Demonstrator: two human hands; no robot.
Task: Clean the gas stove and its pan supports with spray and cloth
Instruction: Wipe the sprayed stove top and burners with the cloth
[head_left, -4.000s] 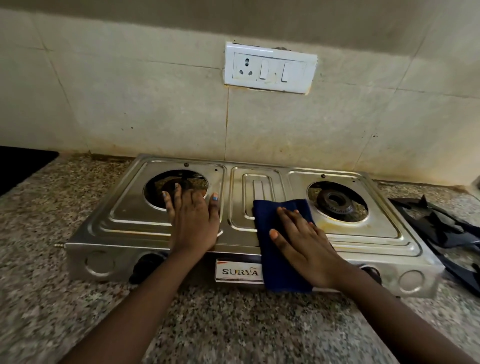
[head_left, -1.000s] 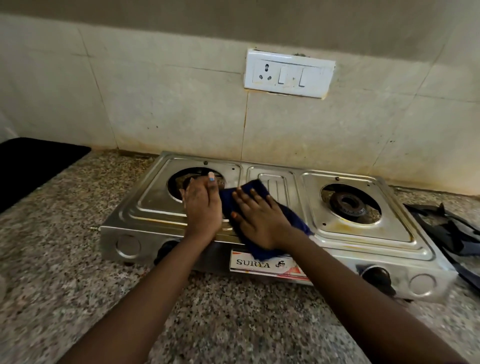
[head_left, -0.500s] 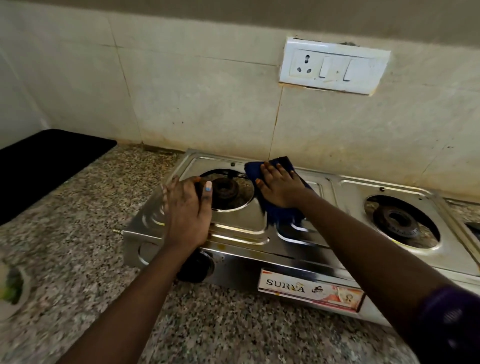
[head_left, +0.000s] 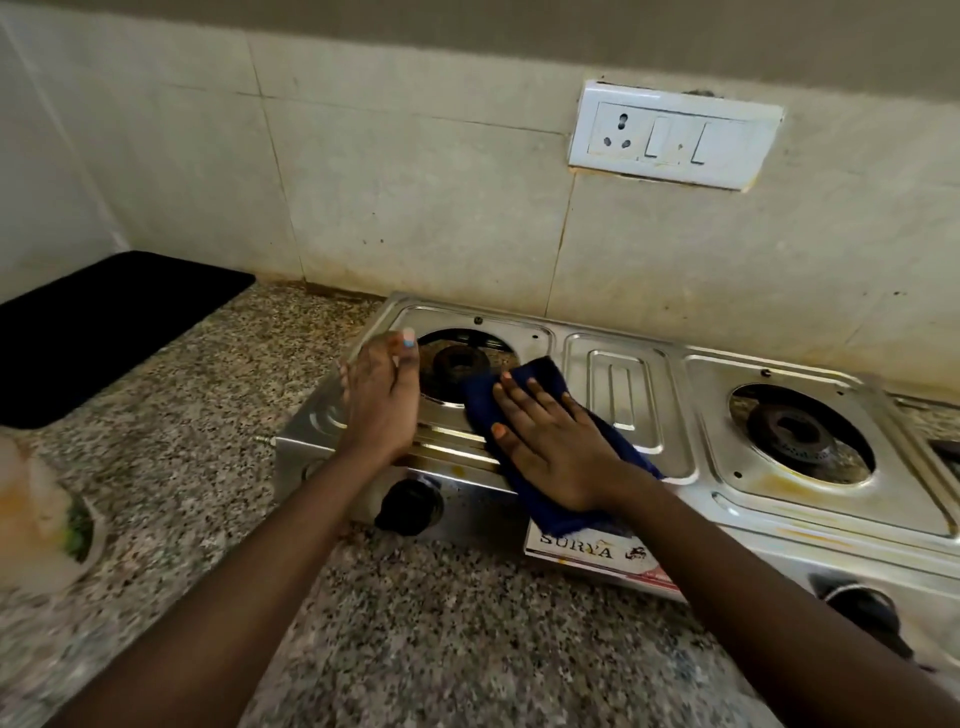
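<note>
The right hand (head_left: 558, 447) lies flat on a dark blue cloth (head_left: 540, 384), fingers (head_left: 524, 402) spread and extended, pressing it down on the steel top of the gas stove (head_left: 623, 395) rather than clutching it. The cloth sits between the left burner (head_left: 460, 364) and the ribbed centre panel, its near end draping over the front edge toward the brand label (head_left: 592, 553). A flat palm spreads pressure over a wide patch, which suits wiping a smooth pressed sheet.

The left hand (head_left: 382, 402) rests on the stove's left side beside the burner opening, fingers loosely extended and holding nothing; it seems placed there to brace the light appliance so it does not slide on the granite tabletop (head_left: 415, 623) under the wiping strokes.

Both burner wells are bare, with no pan supports on them, so the cloth can reach the top unobstructed; the supports are not clearly in view. The right burner (head_left: 792, 431) and the tray around it show brownish staining, so that half probably awaits attention. No spray bottle is visible. A black knob (head_left: 410, 506) sits just below the left hand, well placed to be bumped if the cloth sweeps down the front
</note>
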